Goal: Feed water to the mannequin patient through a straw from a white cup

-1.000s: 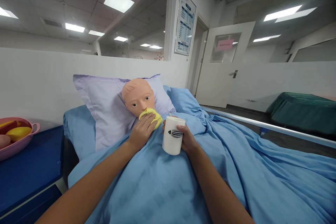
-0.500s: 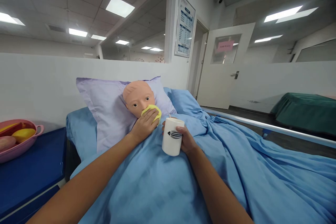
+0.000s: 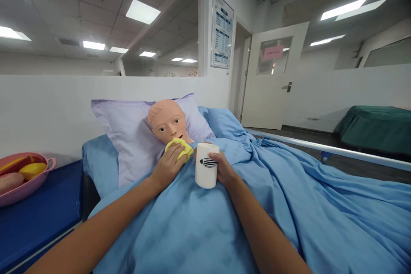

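Note:
A training manikin (image 3: 167, 115) lies in bed with its head on a lilac pillow (image 3: 125, 137), covered up to the neck by a blue quilt (image 3: 180, 222). My left hand (image 3: 168, 165) is closed on a yellow cloth (image 3: 182, 149) at the manikin's chin, just below its mouth. Over the quilt, my right hand (image 3: 225, 169) grips a white mug (image 3: 206, 175) with a black striped fish on its side. The mug is held nearly upright. Something thin shows just above its rim, too small to name. The mug's inside is hidden.
At the left, a pink basin (image 3: 24, 192) with several fruit-like items stands on a blue bedside cabinet (image 3: 48, 218). A white bed rail (image 3: 337, 150) runs along the far side. Beyond it are an open door (image 3: 272, 90) and a green-covered bed (image 3: 369, 126).
My left hand has drawn the yellow cloth down and left, from over the manikin's mouth to its chin, uncovering the mouth. The mug stays in my right hand, nearly unmoved.

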A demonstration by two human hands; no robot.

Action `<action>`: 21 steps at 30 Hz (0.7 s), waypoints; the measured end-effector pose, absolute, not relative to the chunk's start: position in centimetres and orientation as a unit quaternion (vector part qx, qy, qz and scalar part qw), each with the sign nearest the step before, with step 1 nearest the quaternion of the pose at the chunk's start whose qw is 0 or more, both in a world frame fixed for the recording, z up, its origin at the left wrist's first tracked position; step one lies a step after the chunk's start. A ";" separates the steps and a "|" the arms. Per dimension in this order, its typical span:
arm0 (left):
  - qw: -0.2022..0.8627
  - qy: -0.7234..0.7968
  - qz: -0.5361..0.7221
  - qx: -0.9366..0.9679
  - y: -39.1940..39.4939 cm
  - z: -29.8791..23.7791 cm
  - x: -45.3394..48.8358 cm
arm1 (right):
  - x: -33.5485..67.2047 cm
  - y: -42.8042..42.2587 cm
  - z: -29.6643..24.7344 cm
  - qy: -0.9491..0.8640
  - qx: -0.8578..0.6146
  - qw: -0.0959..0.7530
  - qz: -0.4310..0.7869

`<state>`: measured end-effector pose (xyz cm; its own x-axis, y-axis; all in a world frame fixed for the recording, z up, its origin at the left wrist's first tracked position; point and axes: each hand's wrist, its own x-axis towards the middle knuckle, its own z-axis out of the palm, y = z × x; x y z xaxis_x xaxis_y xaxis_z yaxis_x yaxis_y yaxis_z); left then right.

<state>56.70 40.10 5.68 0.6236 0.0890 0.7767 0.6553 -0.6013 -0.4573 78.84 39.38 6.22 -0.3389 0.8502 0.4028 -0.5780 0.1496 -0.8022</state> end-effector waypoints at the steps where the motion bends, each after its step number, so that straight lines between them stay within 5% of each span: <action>1: 0.391 -0.221 -0.363 -0.816 40.1 6.3 56.9 | 78.8 39.4 6.2 -0.513 -0.134 0.558 0.638; 7: 0.424 -0.219 -0.342 -0.809 41.8 8.8 58.2 | 78.5 39.6 5.9 -0.518 -0.130 0.562 0.632; 14: 0.407 -0.244 -0.381 -0.793 41.6 5.7 57.2 | 78.5 39.4 6.1 -0.534 -0.149 0.551 0.623; 21: 0.129 -0.285 -0.438 -0.843 39.0 4.5 56.2 | 78.1 39.8 5.7 -0.554 -0.166 0.567 0.587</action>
